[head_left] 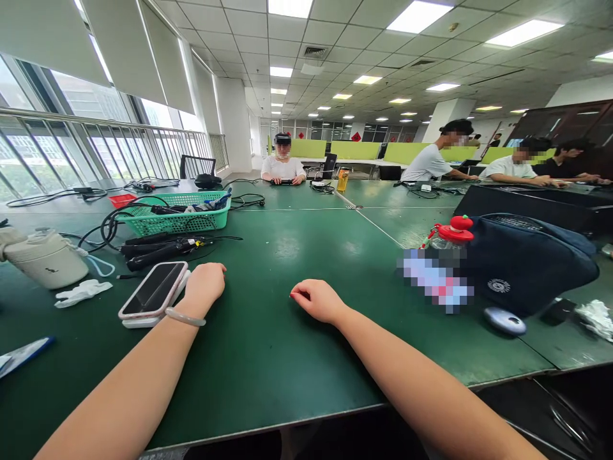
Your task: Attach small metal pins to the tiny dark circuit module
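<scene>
Bare forearms (407,358), left hand (207,284) curled closed beside glossy rectangular phone (154,291); right hand (320,301) loosely closed, smooth green tabletop (268,370) beneath

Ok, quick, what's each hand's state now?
Left hand: closed loosely, beside the phone; no object visible in its grip.
Right hand: closed loosely; no object visible in its grip.
</scene>
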{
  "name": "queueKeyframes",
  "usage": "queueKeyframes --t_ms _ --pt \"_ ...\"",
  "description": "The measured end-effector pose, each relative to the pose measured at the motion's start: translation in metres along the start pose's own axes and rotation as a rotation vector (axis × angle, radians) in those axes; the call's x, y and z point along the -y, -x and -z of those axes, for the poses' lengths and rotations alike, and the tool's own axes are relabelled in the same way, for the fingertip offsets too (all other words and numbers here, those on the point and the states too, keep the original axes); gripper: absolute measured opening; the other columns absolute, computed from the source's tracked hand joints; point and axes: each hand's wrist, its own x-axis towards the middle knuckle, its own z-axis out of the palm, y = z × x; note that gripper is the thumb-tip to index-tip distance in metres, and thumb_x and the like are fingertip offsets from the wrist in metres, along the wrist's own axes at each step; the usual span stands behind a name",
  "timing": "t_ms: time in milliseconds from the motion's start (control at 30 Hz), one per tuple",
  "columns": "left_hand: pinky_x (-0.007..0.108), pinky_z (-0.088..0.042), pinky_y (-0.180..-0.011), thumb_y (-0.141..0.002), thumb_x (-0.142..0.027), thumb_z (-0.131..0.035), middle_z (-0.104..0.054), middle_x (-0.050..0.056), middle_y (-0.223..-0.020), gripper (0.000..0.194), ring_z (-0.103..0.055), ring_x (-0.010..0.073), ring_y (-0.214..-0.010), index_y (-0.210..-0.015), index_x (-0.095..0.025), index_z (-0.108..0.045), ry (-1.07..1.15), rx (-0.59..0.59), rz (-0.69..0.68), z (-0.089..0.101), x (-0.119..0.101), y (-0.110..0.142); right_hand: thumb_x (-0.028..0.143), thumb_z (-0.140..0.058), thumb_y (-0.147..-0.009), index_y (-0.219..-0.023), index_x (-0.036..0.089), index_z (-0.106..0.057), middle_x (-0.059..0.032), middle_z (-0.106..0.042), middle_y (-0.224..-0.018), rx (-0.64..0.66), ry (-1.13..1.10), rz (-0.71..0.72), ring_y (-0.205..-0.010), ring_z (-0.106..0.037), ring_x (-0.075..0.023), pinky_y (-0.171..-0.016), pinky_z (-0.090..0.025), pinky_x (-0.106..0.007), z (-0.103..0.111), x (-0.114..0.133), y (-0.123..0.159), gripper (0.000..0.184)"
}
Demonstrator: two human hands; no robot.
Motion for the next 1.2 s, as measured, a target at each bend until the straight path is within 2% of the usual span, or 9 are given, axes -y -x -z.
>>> queueKeyframes --t_ms 167,300,467,567,667,833,967,1100,1200 --pt "0.037 -0.037 -0.091 -0.079 -0.019 -0.038 -0.064 0.014 -0.102 0.031 -0.055 0.0257 -0.099 -0.093 -0.013 -0.065 0.173 -0.084 -0.035 -0.011 0.000 -0.008 0.025 -0.045 -0.086 -0.083 0.020 -0.066 -0.0023 -0.065 -0.081 -0.001 0.006 0.009 -0.074 -0.056 -0.0120 -0.069 -0.040 -0.024 0.001 0.002 0.000 0.022" --pt "0.031 -0.044 -0.080 -0.082 -0.020 -0.033 -0.066 0.010 -0.097 0.034 -0.059 0.0203 -0.089 -0.097 -0.014 -0.063 0.312 -0.047 -0.021 -0.021 0.000 -0.011 0.025 -0.045 -0.086 -0.082 0.019 -0.066 -0.0019 -0.063 -0.076 0.011 0.000 0.015 -0.071 -0.055 -0.0119 -0.065 -0.040 -0.023 0.001 0.003 0.001 0.022" --pt "0.026 -0.046 -0.067 -0.082 -0.023 -0.035 -0.065 0.005 -0.091 0.035 -0.059 0.0155 -0.077 -0.106 -0.016 -0.059 0.574 -0.002 -0.027 -0.027 -0.039 0.005 0.028 -0.051 -0.084 -0.081 0.019 -0.066 -0.0012 -0.061 -0.073 0.066 0.017 0.086 -0.068 -0.053 -0.0109 -0.065 -0.038 -0.023 -0.004 0.008 0.000 0.018" --pt "0.027 -0.046 -0.075 -0.081 -0.026 -0.040 -0.064 0.005 -0.092 0.030 -0.058 0.0158 -0.084 -0.102 -0.016 -0.060 0.887 0.100 -0.223 -0.025 -0.075 0.027 0.034 -0.055 -0.081 -0.077 0.018 -0.064 -0.0015 -0.057 -0.075 0.027 0.057 0.039 -0.068 -0.051 -0.0106 -0.064 -0.038 -0.023 -0.010 0.007 -0.002 0.019" --pt "0.030 -0.043 -0.085 -0.083 -0.028 -0.043 -0.063 0.006 -0.096 0.026 -0.056 0.0172 -0.092 -0.097 -0.018 -0.062 0.955 0.102 -0.460 -0.019 -0.099 0.047 0.040 -0.060 -0.076 -0.079 0.018 -0.062 -0.0017 -0.054 -0.080 -0.031 0.080 -0.065 -0.069 -0.051 -0.0105 -0.064 -0.038 -0.023 -0.014 0.001 -0.003 0.023" --pt "0.032 -0.041 -0.088 -0.084 -0.030 -0.044 -0.064 0.005 -0.098 0.025 -0.057 0.0188 -0.094 -0.099 -0.021 -0.062 0.925 0.147 -0.532 -0.015 -0.101 0.055 0.046 -0.066 -0.069 -0.099 0.019 -0.060 -0.0037 -0.055 -0.090 -0.038 0.057 -0.091 -0.081 -0.054 -0.0144 -0.074 -0.042 -0.027 -0.014 -0.007 -0.004 0.041" --pt "0.032 -0.041 -0.088 -0.084 -0.033 -0.046 -0.064 0.005 -0.092 0.027 -0.057 0.0176 -0.090 -0.101 -0.019 -0.060 1.063 0.276 -0.411 -0.016 -0.096 0.051 0.046 -0.065 -0.071 -0.109 0.022 -0.059 -0.0053 -0.056 -0.097 0.021 0.071 -0.061 -0.086 -0.055 -0.0158 -0.079 -0.042 -0.028 -0.014 -0.005 -0.003 0.046" --pt "0.032 -0.040 -0.090 -0.082 -0.035 -0.051 -0.063 0.007 -0.094 0.030 -0.056 0.0160 -0.092 -0.104 -0.015 -0.058 1.338 0.530 -0.366 -0.017 -0.097 0.052 0.045 -0.064 -0.073 -0.099 0.021 -0.063 -0.0054 -0.057 -0.097 0.033 0.142 -0.004 -0.086 -0.054 -0.0169 -0.078 -0.042 -0.029 -0.013 0.002 -0.002 0.036" --pt "0.032 -0.039 -0.091 -0.079 -0.036 -0.057 -0.063 0.008 -0.097 0.030 -0.056 0.0169 -0.095 -0.102 -0.016 -0.060 1.405 0.612 -0.370 -0.017 -0.098 0.054 0.045 -0.064 -0.073 -0.090 0.020 -0.065 -0.0051 -0.057 -0.094 0.042 0.172 0.002 -0.083 -0.054 -0.0168 -0.075 -0.043 -0.029 -0.011 0.004 -0.002 0.030"
